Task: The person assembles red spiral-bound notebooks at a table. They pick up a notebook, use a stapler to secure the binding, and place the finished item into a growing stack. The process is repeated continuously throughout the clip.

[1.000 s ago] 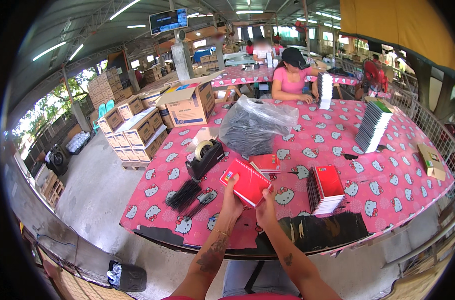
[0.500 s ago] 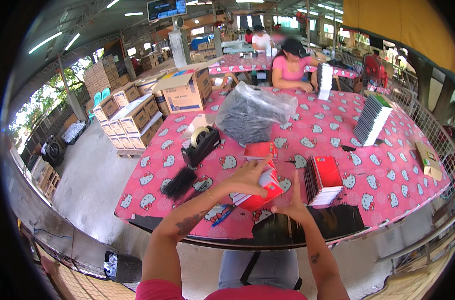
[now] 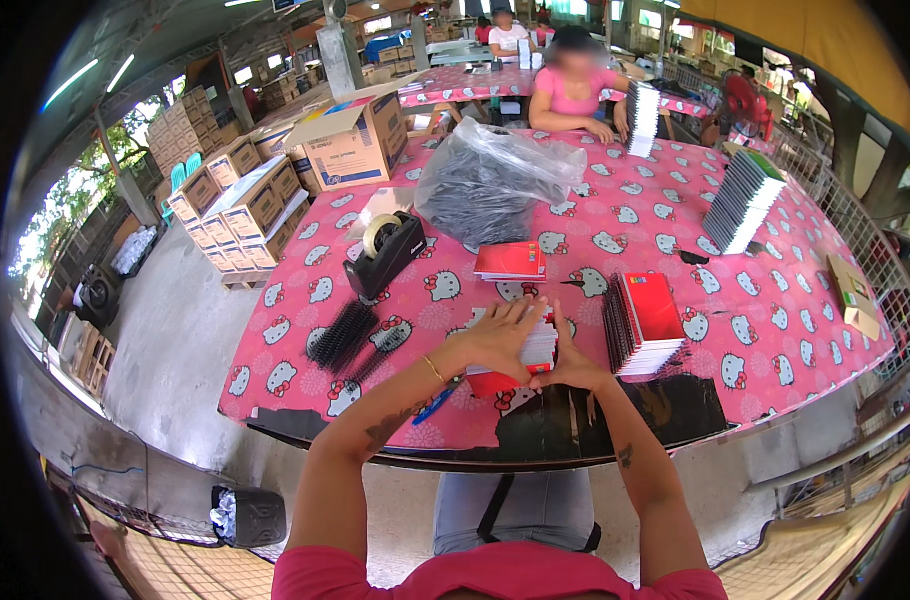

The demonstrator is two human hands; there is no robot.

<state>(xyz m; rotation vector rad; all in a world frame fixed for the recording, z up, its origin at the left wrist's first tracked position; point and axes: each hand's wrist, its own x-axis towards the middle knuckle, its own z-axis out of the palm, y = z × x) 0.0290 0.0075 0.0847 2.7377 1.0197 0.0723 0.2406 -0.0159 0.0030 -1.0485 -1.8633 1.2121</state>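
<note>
A small stack of red-covered notebooks, its white page edges showing, stands near the table's front edge between my two hands. Across its left side and top spreads my left hand, fingers lying over the pages. Against the right side presses my right hand, fingers pointing away from me and thumb near the front. To the right is a taller stack of red notebooks with black spiral bindings. Behind my hands lies a smaller red stack. A blue tool, partly hidden, lies beside my left wrist.
Black binding coils and a tape dispenser lie at the left. Farther back is a clear plastic bag of dark contents. Spiral-bound stacks stand at the right. A co-worker in pink sits across the table, near cardboard boxes.
Both hands have closed in on the notebook stack, my right hand now touching its side. The stack looks straighter. My view has tilted downward.
</note>
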